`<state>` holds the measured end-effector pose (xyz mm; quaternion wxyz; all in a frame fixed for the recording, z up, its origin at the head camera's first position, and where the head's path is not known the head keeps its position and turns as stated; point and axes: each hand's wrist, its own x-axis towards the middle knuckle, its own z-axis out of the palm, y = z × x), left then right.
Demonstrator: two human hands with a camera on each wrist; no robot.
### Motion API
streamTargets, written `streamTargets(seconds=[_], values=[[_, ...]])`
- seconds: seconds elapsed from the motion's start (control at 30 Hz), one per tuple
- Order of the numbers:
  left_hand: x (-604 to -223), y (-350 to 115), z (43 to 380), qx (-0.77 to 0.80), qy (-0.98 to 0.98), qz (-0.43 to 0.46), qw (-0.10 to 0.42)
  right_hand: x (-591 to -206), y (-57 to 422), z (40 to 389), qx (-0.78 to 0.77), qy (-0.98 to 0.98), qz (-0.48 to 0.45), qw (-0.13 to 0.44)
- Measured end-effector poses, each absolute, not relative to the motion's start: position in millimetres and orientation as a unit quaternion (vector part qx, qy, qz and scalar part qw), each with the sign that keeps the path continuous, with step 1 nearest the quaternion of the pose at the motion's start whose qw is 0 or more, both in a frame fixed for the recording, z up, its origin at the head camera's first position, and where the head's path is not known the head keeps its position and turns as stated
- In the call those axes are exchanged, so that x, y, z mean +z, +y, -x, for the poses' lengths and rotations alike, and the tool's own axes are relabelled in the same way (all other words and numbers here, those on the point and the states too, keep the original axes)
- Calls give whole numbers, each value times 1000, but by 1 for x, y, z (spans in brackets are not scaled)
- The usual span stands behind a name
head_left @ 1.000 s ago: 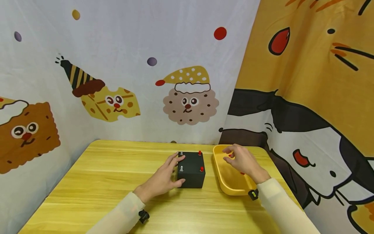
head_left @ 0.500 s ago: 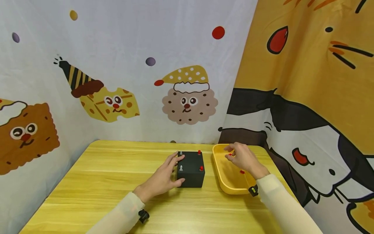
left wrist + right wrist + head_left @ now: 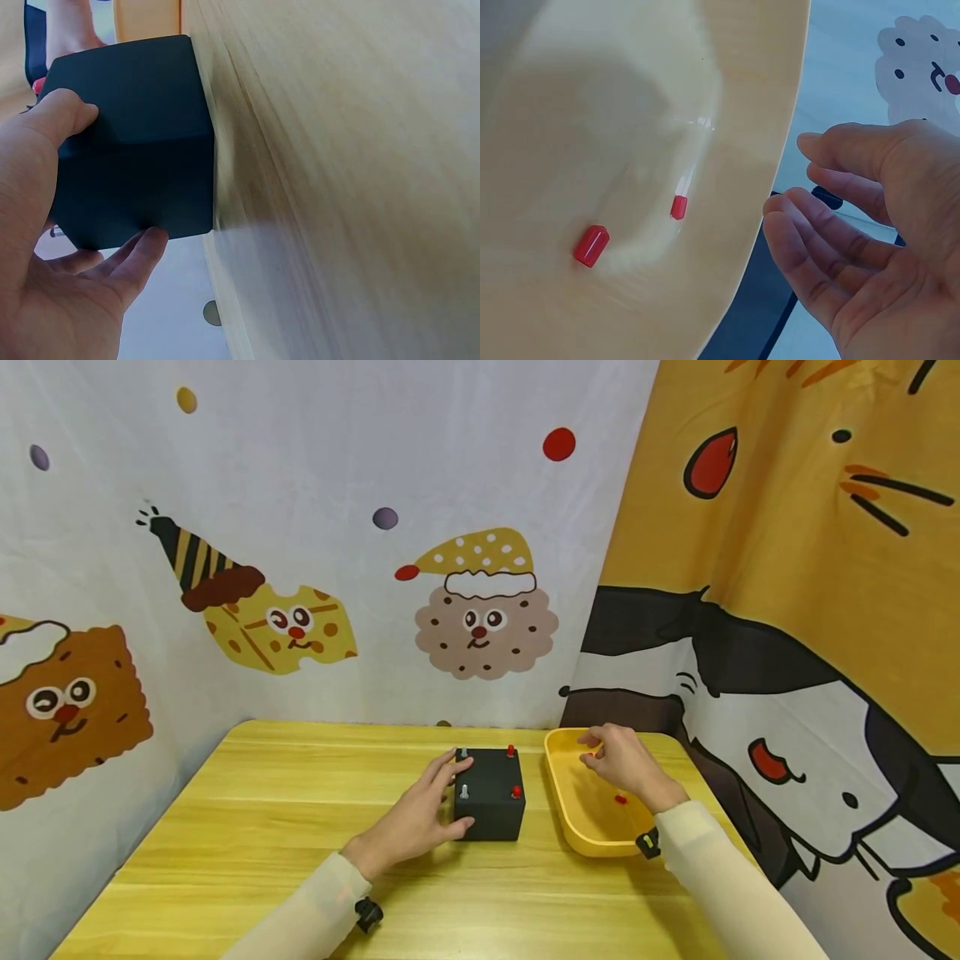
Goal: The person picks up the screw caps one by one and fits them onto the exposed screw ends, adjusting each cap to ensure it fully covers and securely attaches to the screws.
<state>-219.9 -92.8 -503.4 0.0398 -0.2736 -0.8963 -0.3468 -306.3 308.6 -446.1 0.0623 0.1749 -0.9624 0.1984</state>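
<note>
A black box [image 3: 491, 772] stands on the table with small posts at its top corners. The two left posts [image 3: 464, 792] are bare silver; the two on the right wear red caps [image 3: 516, 792]. My left hand [image 3: 420, 814] holds the box from its left side, thumb on the near face and fingers around the far left corner. Over the yellow tray [image 3: 573, 831], my right hand [image 3: 624, 768] hovers with thumb and fingers loosely bent and apart, nothing between them. Inside lie a larger red cap [image 3: 592, 246] and a smaller-looking one [image 3: 679, 208].
The wooden table [image 3: 247, 827] extends to the left and in front of the box. Behind it hangs a white curtain [image 3: 300, 485] with cartoon prints; a yellow printed curtain [image 3: 750, 568] borders the right side close to the tray.
My right hand has risen slightly over the tray, and a red cap near the wrist shows more fully. The left hand keeps its hold on the box. The head view shifts slightly.
</note>
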Motion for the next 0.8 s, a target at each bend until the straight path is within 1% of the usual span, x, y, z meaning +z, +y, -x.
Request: streamTargets(seconds=[0.4,0.8], values=[[-504,-92,220,-348,-895,275,41,-437,308,310,175,-968,-175,50],[-504,-92,220,-345,-896,276,40,-436,307,319,159,-976,-147,10]])
